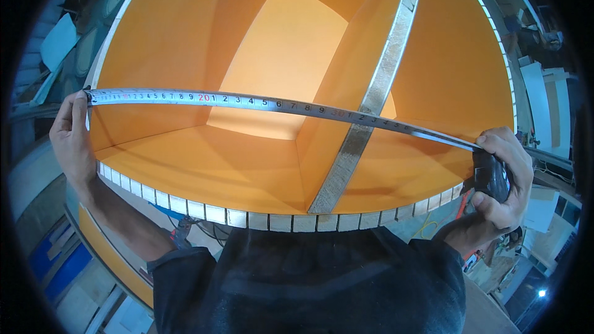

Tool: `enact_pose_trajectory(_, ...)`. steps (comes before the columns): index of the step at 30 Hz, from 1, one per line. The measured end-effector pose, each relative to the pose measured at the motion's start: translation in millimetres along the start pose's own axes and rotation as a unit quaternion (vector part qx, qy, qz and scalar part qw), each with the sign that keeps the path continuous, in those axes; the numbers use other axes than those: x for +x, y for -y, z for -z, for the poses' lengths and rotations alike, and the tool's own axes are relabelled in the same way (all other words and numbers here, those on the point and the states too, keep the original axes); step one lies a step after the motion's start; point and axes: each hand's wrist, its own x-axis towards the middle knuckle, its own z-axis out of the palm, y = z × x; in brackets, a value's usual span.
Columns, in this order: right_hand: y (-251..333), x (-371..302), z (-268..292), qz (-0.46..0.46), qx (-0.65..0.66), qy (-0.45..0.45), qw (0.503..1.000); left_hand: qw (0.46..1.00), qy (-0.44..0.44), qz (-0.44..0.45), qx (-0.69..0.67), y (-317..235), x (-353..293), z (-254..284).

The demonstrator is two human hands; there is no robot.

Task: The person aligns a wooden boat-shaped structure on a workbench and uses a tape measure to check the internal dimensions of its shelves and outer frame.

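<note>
Seen from the head: tape blade drawn out across the open orange box, from between 9 and 10 o'clock over to 3 o'clock, slightly bowed in this wide view. At 9 o'clock, left grip pinched narrow on the blade's free end, thumb uppermost, right by the box's left edge. Between 3 and 4 o'clock, right grip wrapped around the dark tape case, fingers over the top, thumb lower down, just beside the box's right edge.

Along the blade, black numerals and fine graduation ticks, with red figures set in at intervals; crisp toward 9 o'clock, dimmer and smaller toward 3. On the case, glossy and dark, any marking too shadowed to make out.

Inside the box, a divider running from 1 o'clock down to 6, pale along its edge, passing below the blade between 2 and 3 o'clock of centre; touching or apart, cannot tell. Around the rim, white blocks split by dark gaps, curving through 6 o'clock, close to a dark shirt. At 8 o'clock, blue pieces; at 3, pale panels; at 4, a small bright light.
</note>
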Motion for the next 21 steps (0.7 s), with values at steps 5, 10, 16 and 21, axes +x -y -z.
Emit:
enact_pose_trajectory(5,1,0,3,0.013,0.003,0.013,1.000,0.999,0.012,-0.013,-0.028,4,4,-1)
enact_pose_trajectory(10,6,-1,3,-0.010,0.028,0.010,1.000,0.999,0.017,-0.031,-0.041,8,5,1)
enact_pose_trajectory(16,16,-5,0,0.008,0.003,-0.010,1.000,0.998,0.012,-0.045,-0.049,8,5,-6)
enact_pose_trajectory(21,29,-6,2,0.020,-0.020,-0.018,0.999,0.998,-0.029,-0.051,-0.012,-5,-1,-11)
